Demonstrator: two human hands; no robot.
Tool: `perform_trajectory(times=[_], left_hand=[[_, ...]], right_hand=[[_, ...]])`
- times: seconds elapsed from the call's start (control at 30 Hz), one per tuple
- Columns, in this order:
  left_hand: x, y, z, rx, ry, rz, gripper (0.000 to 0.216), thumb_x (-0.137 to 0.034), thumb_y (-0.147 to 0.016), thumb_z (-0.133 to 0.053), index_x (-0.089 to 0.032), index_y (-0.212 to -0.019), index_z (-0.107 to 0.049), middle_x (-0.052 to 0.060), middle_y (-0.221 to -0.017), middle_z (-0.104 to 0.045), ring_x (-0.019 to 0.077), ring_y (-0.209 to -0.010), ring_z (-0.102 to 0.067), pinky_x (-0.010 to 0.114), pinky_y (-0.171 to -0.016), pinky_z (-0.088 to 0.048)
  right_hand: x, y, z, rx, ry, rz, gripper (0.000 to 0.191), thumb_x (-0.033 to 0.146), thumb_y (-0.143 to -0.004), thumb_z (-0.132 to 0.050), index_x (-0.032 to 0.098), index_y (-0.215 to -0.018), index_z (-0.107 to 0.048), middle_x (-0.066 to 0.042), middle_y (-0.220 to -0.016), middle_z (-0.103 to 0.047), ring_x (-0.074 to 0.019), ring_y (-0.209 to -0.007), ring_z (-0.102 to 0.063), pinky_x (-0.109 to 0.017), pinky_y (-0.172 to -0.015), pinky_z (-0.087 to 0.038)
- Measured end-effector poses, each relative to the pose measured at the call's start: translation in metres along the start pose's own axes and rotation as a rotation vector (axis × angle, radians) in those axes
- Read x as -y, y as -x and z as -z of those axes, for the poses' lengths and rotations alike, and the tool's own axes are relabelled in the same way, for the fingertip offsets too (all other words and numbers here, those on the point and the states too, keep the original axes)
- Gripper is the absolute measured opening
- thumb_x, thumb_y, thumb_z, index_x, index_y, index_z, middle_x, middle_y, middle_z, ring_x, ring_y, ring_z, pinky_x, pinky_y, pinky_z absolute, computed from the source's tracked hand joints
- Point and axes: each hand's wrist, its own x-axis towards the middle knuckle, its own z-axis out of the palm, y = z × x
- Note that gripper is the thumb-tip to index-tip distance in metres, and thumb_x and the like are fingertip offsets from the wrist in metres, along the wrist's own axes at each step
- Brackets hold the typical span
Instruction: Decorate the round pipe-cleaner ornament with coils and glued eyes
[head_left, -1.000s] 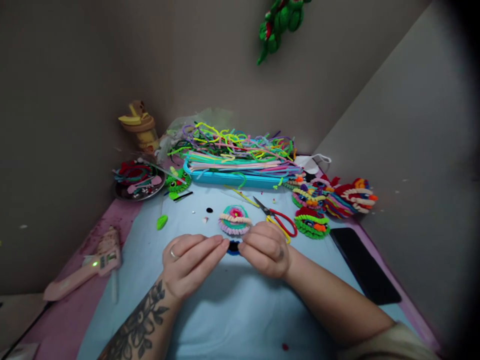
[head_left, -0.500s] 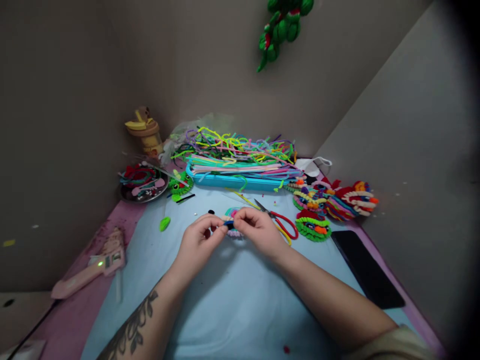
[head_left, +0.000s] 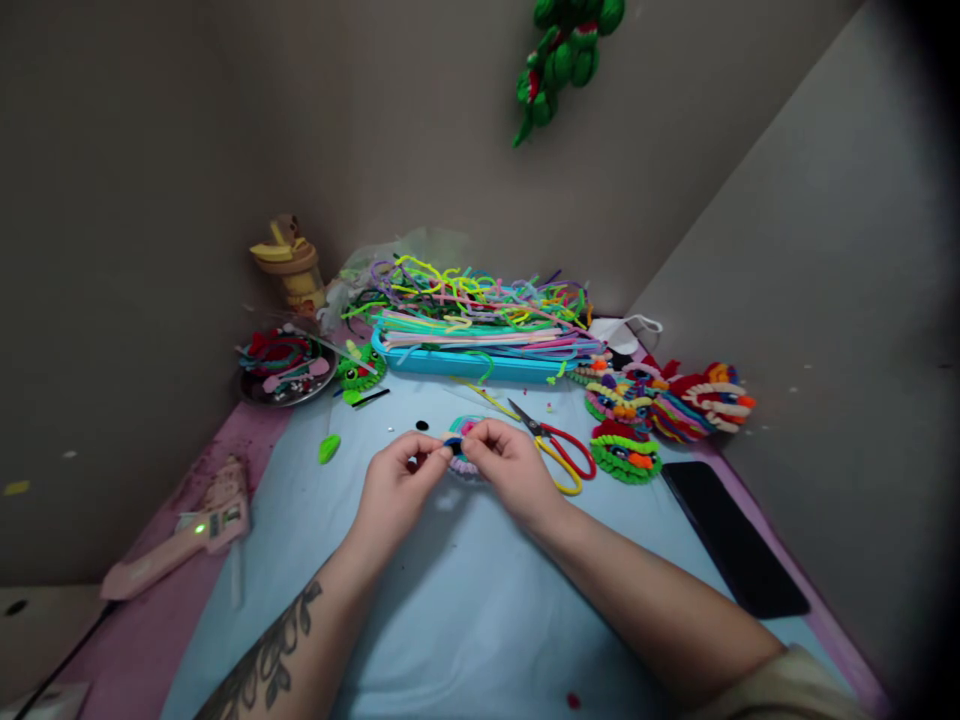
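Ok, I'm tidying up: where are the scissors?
In the head view, the scissors lie right of centre, between the right hand and the red-topped green toy.

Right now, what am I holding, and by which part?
A small blue-and-black piece, pinched at opposite edges by your left grip and right grip.
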Motion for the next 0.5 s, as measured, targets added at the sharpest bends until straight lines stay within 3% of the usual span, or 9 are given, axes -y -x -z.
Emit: perform_trajectory(times=[0.5], left_hand=[[-0.003, 0.001, -0.005, -0.033, 0.075, 0.047, 0.022, -0.036, -0.07, -0.064, -0.015, -0.064, -0.064, -0.001, -0.058, -0.058, 0.0112, -0.056, -0.047, 0.022, -0.054, -0.038]], right_hand=[[-0.016, 0.003, -0.014, -0.128, 0.019, 0.041, 0.023, 0.038, -0.082, -0.056, 0.022, -0.068, -0.046, 0.006, -0.057, -0.037, -0.0119, -0.055, -0.035, -0.025, -0.05, -0.027]])
